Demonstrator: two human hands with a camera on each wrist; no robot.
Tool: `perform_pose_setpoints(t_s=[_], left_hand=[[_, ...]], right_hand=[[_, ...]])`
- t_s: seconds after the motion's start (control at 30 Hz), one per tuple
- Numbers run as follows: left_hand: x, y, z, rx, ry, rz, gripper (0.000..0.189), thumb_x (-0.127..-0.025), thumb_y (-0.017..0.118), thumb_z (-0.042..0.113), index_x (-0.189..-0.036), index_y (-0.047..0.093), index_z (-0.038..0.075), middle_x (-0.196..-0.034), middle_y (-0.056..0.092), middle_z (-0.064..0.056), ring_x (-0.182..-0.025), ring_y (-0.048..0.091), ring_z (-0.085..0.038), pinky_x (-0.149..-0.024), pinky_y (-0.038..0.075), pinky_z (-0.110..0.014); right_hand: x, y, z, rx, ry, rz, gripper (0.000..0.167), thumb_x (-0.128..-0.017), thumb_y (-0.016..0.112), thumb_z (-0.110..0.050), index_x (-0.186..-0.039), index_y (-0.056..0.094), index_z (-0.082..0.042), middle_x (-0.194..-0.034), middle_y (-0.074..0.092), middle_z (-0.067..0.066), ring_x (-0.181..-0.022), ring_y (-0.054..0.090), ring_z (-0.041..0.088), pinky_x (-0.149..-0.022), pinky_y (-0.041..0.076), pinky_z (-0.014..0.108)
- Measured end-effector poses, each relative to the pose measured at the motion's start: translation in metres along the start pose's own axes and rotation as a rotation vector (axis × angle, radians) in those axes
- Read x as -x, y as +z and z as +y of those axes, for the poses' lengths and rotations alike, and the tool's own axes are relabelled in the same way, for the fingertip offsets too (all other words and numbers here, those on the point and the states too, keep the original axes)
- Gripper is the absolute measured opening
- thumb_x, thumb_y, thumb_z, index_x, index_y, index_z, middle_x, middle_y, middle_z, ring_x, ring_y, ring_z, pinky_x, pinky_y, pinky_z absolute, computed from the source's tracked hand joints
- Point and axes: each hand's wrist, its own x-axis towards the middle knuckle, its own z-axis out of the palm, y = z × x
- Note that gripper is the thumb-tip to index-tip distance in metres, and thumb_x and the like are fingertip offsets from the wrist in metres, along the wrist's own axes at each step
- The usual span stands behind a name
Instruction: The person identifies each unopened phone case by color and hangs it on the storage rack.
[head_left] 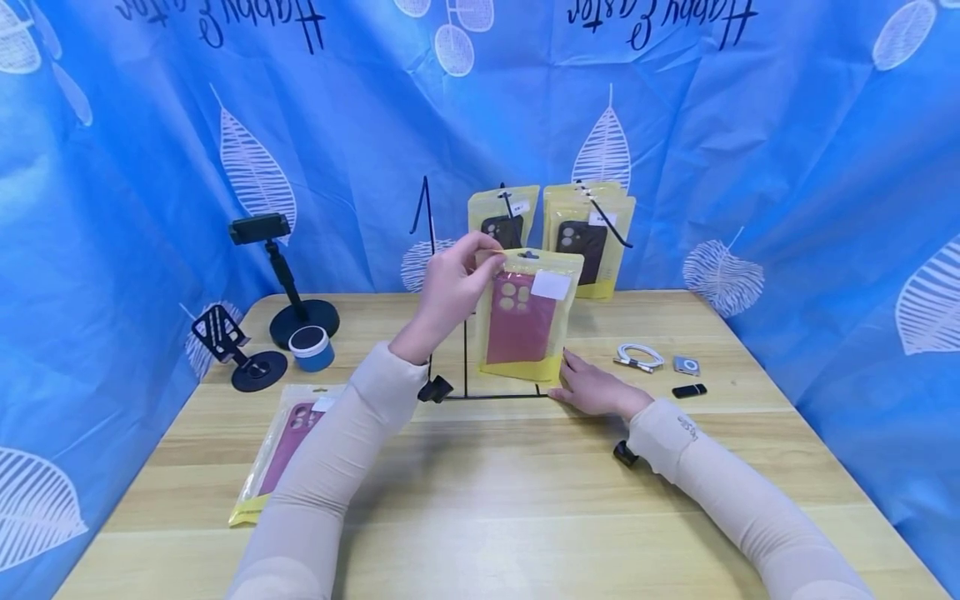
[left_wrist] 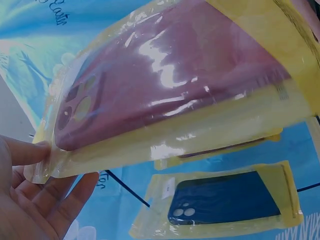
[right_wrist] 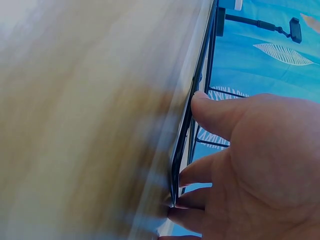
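My left hand [head_left: 457,279] pinches the upper left corner of a clear, yellow-edged bag holding a dark red phone case [head_left: 521,321]. The bag hangs upright in front of a black wire display rack [head_left: 465,358]. In the left wrist view, the thumb presses the bag's [left_wrist: 160,85] end against the fingers. My right hand [head_left: 596,385] rests at the front right corner of the rack's base; its thumb and fingertips touch the base wire [right_wrist: 187,120] in the right wrist view. Behind, bagged black phone cases [head_left: 581,246] hang on the rack's hooks.
Another bagged red phone case [head_left: 288,442] lies at left, partly under my left sleeve. Behind it stand a phone holder [head_left: 288,283], a small folding stand [head_left: 247,358] and a blue jar [head_left: 312,350]. On the right lie a coiled white cable [head_left: 640,358] and a black stick [head_left: 688,390].
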Motion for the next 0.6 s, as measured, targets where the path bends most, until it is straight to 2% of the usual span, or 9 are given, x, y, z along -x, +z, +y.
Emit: perform_pose_setpoints(t_s=[0.17, 0.3, 0.4, 0.6], left_hand=[[-0.002, 0.000, -0.007, -0.010, -0.017, 0.006, 0.011, -0.097, 0.064, 0.017, -0.103, 0.069, 0.008, -0.072, 0.066, -0.006, -0.052, 0.047, -0.016, -0.047, 0.037, -0.027], [-0.009, 0.001, -0.014, -0.027, -0.045, 0.014, 0.012, -0.097, 0.064, 0.018, -0.104, 0.069, 0.008, -0.073, 0.067, -0.007, -0.053, 0.048, -0.016, -0.047, 0.037, -0.027], [-0.017, 0.004, -0.021, -0.046, -0.083, 0.018, 0.014, -0.098, 0.064, 0.021, -0.105, 0.069, 0.009, -0.071, 0.066, -0.007, -0.052, 0.047, -0.018, -0.047, 0.036, -0.027], [-0.033, 0.013, -0.036, -0.111, -0.181, 0.049, 0.017, -0.099, 0.061, 0.029, -0.106, 0.068, 0.015, -0.062, 0.053, -0.003, -0.051, 0.042, -0.017, -0.048, 0.033, -0.029]], right_hand=[[0.000, -0.001, -0.003, 0.008, 0.006, -0.013, 0.076, -0.105, 0.043, -0.045, -0.155, 0.019, 0.007, -0.161, 0.009, 0.033, -0.148, 0.020, 0.047, -0.119, 0.026, 0.056], [-0.001, -0.001, -0.003, 0.018, 0.012, -0.004, 0.075, -0.105, 0.043, -0.044, -0.154, 0.020, 0.008, -0.161, 0.009, 0.033, -0.148, 0.020, 0.047, -0.119, 0.026, 0.055], [-0.002, -0.001, -0.003, 0.018, 0.025, -0.006, 0.075, -0.105, 0.043, -0.044, -0.154, 0.020, 0.008, -0.162, 0.009, 0.032, -0.149, 0.019, 0.046, -0.120, 0.024, 0.055], [-0.002, 0.002, -0.001, 0.022, 0.036, -0.014, 0.077, -0.104, 0.043, -0.047, -0.154, 0.021, 0.008, -0.162, 0.009, 0.030, -0.149, 0.018, 0.046, -0.121, 0.023, 0.055]])
